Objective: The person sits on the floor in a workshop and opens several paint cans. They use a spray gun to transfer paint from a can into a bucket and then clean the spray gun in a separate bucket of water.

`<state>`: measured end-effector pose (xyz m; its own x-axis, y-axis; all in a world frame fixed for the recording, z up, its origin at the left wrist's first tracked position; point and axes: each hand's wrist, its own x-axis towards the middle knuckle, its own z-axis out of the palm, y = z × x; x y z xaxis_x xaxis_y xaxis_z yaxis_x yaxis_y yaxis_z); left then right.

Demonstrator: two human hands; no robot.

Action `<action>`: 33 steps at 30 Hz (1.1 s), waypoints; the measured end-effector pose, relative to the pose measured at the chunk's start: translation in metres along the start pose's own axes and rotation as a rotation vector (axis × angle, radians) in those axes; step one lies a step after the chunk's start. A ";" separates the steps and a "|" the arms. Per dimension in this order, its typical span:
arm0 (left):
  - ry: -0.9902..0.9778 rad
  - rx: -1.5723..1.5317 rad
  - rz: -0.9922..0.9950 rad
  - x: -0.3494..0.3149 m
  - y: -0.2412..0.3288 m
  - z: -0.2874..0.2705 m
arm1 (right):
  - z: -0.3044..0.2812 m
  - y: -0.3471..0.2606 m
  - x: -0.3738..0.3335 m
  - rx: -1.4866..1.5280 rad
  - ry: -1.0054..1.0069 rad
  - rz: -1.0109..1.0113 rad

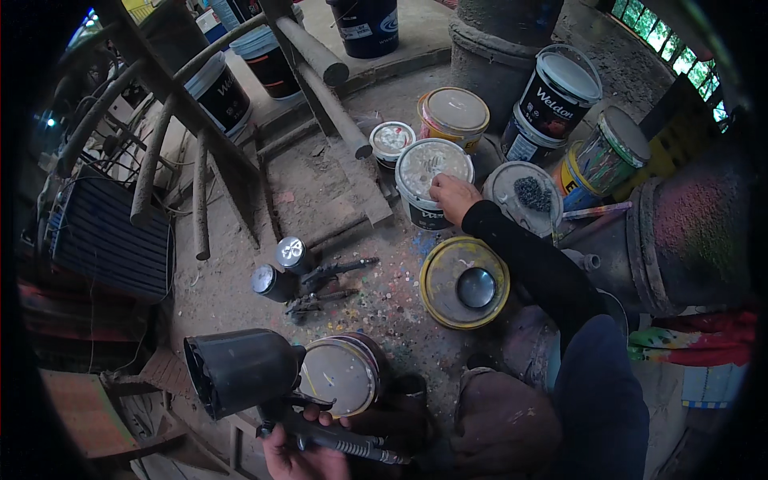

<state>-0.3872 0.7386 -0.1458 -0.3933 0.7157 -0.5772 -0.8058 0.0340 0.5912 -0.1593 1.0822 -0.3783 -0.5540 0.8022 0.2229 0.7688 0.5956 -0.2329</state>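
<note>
- At nine o'clock, a black ribbed panel (112, 232) stands beside the work area.
- At ten, a dusty, dark rung-like frame (186, 120) rises.
- At seven, the person's left hand (308, 459) grasps a dark grey spray gun with a wide cup (252, 370).
- Centrally, the dusty grey floor (384, 302) is flecked with coloured paint.
- At one, a white-lidded bucket (422, 164) stands; the right hand (458, 200) touches its lid, its grip unclear.
- At three, a large grey drum (692, 232); at two, a bright latticed window (658, 34).
</note>
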 end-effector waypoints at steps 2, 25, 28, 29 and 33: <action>-0.023 0.001 -0.003 0.000 0.000 0.001 | 0.000 -0.006 -0.003 0.005 0.022 0.022; -0.040 -0.007 -0.021 -0.010 -0.003 -0.007 | -0.105 -0.040 -0.078 0.620 0.160 0.434; -0.069 -0.030 -0.029 -0.012 -0.003 -0.011 | -0.108 -0.033 -0.115 0.553 0.129 0.549; -0.082 -0.040 -0.034 -0.013 -0.004 -0.012 | -0.105 -0.031 -0.128 0.588 0.153 0.571; -0.111 -0.075 -0.041 -0.023 -0.005 -0.008 | -0.101 -0.044 -0.157 0.854 0.270 0.647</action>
<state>-0.3775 0.7165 -0.1397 -0.3112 0.7879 -0.5314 -0.8525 0.0157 0.5225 -0.0739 0.9259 -0.3075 0.0416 0.9991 -0.0019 0.3571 -0.0166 -0.9339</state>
